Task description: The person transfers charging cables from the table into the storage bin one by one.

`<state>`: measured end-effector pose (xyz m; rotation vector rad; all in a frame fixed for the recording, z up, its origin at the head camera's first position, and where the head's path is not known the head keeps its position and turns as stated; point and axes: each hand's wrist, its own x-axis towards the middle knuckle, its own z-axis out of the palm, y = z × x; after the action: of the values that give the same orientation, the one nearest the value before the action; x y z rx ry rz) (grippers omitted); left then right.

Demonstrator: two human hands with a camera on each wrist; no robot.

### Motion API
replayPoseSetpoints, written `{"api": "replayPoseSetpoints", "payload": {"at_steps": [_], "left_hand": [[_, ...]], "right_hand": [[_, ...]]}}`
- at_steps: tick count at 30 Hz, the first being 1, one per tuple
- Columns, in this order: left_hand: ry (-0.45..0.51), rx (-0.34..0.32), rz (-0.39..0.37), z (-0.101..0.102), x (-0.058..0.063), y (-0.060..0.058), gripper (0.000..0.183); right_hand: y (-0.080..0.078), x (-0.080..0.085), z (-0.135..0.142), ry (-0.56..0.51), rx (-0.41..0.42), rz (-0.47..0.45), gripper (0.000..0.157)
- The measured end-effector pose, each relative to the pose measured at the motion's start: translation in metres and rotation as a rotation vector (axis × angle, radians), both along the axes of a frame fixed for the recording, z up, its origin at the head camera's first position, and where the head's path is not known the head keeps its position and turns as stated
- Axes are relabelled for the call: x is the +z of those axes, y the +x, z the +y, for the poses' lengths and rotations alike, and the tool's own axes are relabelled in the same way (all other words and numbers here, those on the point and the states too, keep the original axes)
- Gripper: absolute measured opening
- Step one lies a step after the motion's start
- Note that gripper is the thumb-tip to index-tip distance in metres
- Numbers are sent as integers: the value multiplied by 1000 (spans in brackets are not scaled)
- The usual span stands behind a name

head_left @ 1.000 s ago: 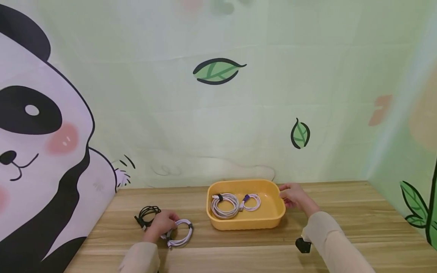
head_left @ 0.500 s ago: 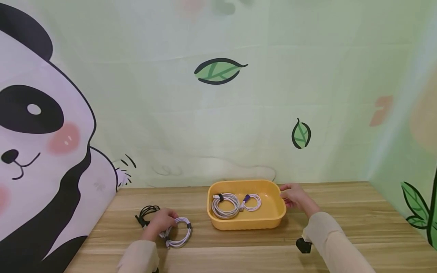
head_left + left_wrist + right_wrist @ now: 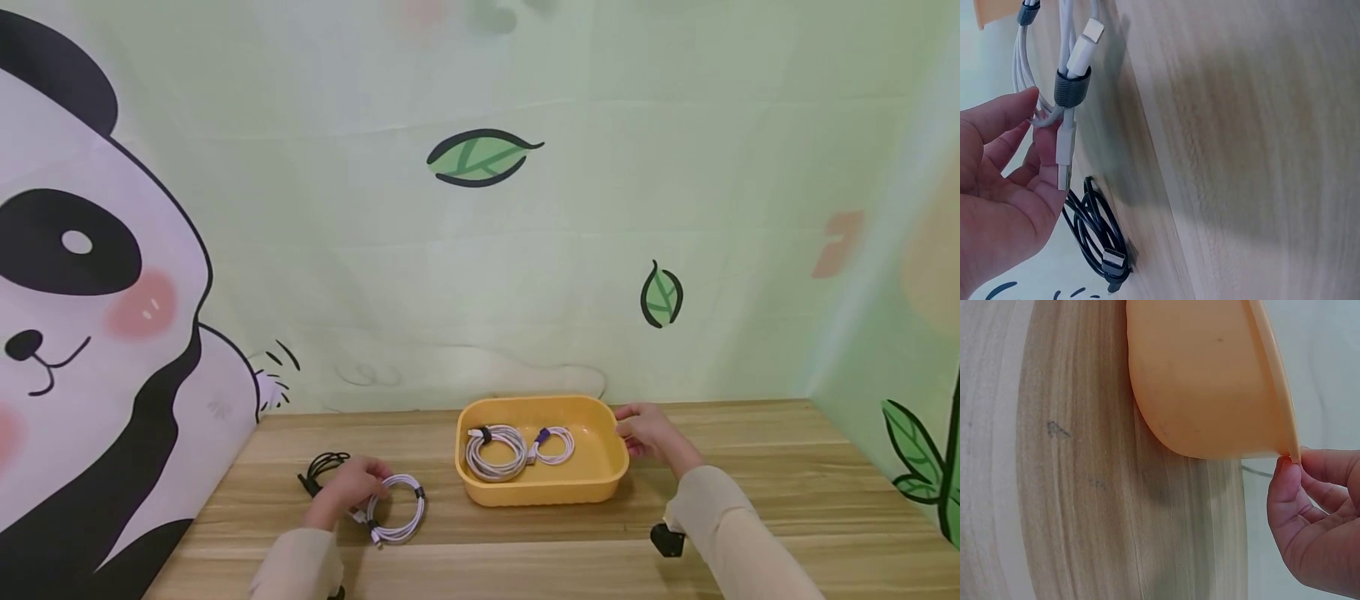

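Observation:
My left hand [image 3: 351,486] pinches a coiled white charging cable [image 3: 397,533] between thumb and fingers. In the left wrist view this white cable [image 3: 1065,37] is bound with dark grey straps, its USB plug hanging by the fingers of the left hand [image 3: 1010,169]. A coiled black cable [image 3: 1094,231] lies on the table just beyond that hand. At the right end of the yellow basin [image 3: 540,495], my right hand [image 3: 651,432] pinches the rim; the right wrist view shows the right hand [image 3: 1322,512] with thumb and finger on the rim.
Inside the basin lie a larger coiled pale cable [image 3: 495,475] with a black strap and a smaller white cable [image 3: 555,460] with a purple strap. The wooden table [image 3: 735,467] meets a green printed backdrop [image 3: 360,250] at its back edge.
The white cable in my left hand has lifted slightly and turned a little. My right hand and the basin keep their places.

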<state>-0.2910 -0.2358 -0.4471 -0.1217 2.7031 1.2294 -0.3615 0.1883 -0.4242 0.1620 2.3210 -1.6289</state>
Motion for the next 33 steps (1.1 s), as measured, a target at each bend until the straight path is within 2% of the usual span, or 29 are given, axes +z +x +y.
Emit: {"api": "replayPoseSetpoints", "payload": {"at_steps": [8, 17, 24, 28, 33], "left_hand": [[136, -45, -8, -4, 2, 2, 20], [128, -98, -24, -3, 10, 6, 19], [182, -151, -54, -2, 12, 3, 23], [179, -150, -60, 2, 14, 2, 22], [183, -136, -68, 9, 19, 2, 22]], "right_hand": [[0, -3, 2, -7, 5, 9, 36], [0, -3, 3, -8, -4, 5, 36], [-1, -2, 4, 8, 5, 6, 34], [-3, -2, 7, -11, 44, 14, 32], [-2, -1, 2, 15, -10, -3, 34]]}}
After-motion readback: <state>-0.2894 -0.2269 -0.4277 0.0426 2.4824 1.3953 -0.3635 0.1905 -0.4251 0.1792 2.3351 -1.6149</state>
